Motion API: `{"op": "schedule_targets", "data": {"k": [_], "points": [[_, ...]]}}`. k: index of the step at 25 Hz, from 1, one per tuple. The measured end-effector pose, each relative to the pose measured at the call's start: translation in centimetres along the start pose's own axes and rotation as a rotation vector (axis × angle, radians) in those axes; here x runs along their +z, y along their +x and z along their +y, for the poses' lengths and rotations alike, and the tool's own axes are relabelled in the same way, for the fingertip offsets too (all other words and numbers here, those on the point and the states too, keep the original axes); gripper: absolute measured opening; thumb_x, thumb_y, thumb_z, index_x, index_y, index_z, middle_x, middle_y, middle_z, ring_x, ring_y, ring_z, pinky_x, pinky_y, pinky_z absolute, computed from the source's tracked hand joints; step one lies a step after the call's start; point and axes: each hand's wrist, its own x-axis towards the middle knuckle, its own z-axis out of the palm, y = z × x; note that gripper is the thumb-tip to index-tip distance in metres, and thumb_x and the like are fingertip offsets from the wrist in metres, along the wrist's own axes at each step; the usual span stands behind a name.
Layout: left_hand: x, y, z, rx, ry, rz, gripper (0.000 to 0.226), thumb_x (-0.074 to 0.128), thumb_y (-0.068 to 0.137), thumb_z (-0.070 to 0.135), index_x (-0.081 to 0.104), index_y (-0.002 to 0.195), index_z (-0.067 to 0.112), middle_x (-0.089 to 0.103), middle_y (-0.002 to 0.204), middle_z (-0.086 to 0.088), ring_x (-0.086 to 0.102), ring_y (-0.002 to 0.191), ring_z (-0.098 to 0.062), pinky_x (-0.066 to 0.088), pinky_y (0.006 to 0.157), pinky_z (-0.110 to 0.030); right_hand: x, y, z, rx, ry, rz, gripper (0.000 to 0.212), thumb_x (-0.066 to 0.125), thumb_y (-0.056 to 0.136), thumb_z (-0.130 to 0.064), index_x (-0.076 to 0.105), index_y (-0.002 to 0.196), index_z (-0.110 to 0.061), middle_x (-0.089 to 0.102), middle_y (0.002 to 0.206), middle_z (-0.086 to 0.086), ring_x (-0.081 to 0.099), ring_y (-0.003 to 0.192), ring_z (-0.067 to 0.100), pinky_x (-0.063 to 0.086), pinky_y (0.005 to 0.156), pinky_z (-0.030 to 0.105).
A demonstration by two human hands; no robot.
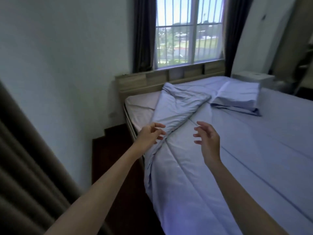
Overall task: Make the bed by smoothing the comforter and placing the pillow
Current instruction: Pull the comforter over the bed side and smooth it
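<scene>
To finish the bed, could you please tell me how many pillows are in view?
1: the pillow lies on the bed near the headboard; more could be out of view.

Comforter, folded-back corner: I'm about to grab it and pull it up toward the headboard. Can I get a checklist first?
1. Left hand free: ok. It is open, holds nothing and is beside the fold's lower end.
2. Right hand free: ok. It is open above the comforter.
3. Folded flap unburdened: ok. Nothing lies on it.
4. Flap tip clear of the pillow: cannot tell. The two are very close.
5. Mattress corner covered: not ok. It is bare beside the headboard.
</scene>
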Motion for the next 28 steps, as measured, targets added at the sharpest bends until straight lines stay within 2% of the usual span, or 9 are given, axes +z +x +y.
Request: {"op": "schedule_targets", "data": {"k": [4, 8, 12, 15, 20, 24, 28], "points": [[-0.4, 9.8, 0.1, 0.039, 0.035, -0.104, 0.022, 0.045, 0.096, 0.008, 0.060, 0.094, 0.025, 0.066, 0.082, 0.008, 0.061, 0.068, -0.007, 0.042, 0.057, -0.019, 2.4, 8.5, 1.4, -0.028, -0.018, 0.108, 0.024, 0.052, 0.090, -0.007, 0.065, 0.097, -0.026, 0.065, 0.083, -0.003, 0.058, 0.066, 0.012, 0.047, 0.057, 0.026], [-2.6, 17.7, -0.4, 0.057, 0.029, -0.101, 0.023, 0.046, 0.096, 0.010, 0.060, 0.093, 0.027, 0.067, 0.083, 0.008, 0.063, 0.068, -0.006, 0.043, 0.057, -0.017, 7.1, 14.8, 2.9, -0.041, -0.040, 0.070, 0.024, 0.052, 0.091, -0.007, 0.064, 0.098, -0.026, 0.066, 0.082, -0.002, 0.059, 0.063, 0.009, 0.048, 0.055, 0.023], [-4.6, 24.7, -5.5, -0.021, 0.113, -0.142, 0.022, 0.044, 0.095, 0.010, 0.060, 0.094, 0.025, 0.067, 0.085, 0.005, 0.062, 0.072, -0.011, 0.043, 0.060, -0.021, 9.9, 18.6, 6.5, 0.003, -0.100, 0.032, 0.023, 0.053, 0.090, -0.007, 0.065, 0.099, -0.025, 0.068, 0.084, 0.001, 0.061, 0.062, 0.008, 0.049, 0.054, 0.022], [-6.2, 29.1, -9.7, -0.089, 0.129, -0.191, 0.021, 0.046, 0.095, 0.011, 0.061, 0.092, 0.026, 0.068, 0.087, 0.004, 0.062, 0.072, -0.011, 0.043, 0.061, -0.022, 10.9, 21.8, 8.9, 0.033, -0.144, 0.112, 0.021, 0.052, 0.091, -0.008, 0.065, 0.099, -0.022, 0.068, 0.082, 0.000, 0.061, 0.064, 0.011, 0.049, 0.057, 0.025], [-10.4, 38.7, -12.8, -0.052, 0.129, -0.275, 0.021, 0.047, 0.095, 0.012, 0.063, 0.093, 0.026, 0.068, 0.087, 0.006, 0.063, 0.073, -0.009, 0.044, 0.062, -0.020, 15.7, 28.6, 12.9, 0.014, -0.212, 0.257, 0.020, 0.051, 0.091, -0.011, 0.065, 0.101, -0.019, 0.068, 0.085, 0.002, 0.062, 0.067, 0.016, 0.051, 0.059, 0.027], [-13.5, 46.2, -15.0, -0.027, 0.172, -0.397, 0.019, 0.049, 0.094, 0.010, 0.062, 0.089, 0.023, 0.067, 0.084, 0.005, 0.061, 0.069, -0.009, 0.041, 0.048, -0.007, 20.2, 30.4, 19.9, 0.158, -0.206, 0.402, 0.018, 0.050, 0.092, -0.013, 0.065, 0.101, -0.020, 0.069, 0.093, 0.007, 0.063, 0.072, 0.018, 0.050, 0.061, 0.029], [-13.8, 52.4, -17.4, -0.030, 0.228, -0.505, 0.017, 0.051, 0.093, 0.007, 0.062, 0.090, 0.019, 0.066, 0.083, 0.004, 0.060, 0.066, -0.010, 0.037, 0.044, -0.005, 23.3, 31.6, 24.7, 0.287, -0.220, 0.490, 0.018, 0.050, 0.093, -0.011, 0.064, 0.095, -0.022, 0.067, 0.088, 0.004, 0.061, 0.072, 0.018, 0.050, 0.060, 0.029]]}}
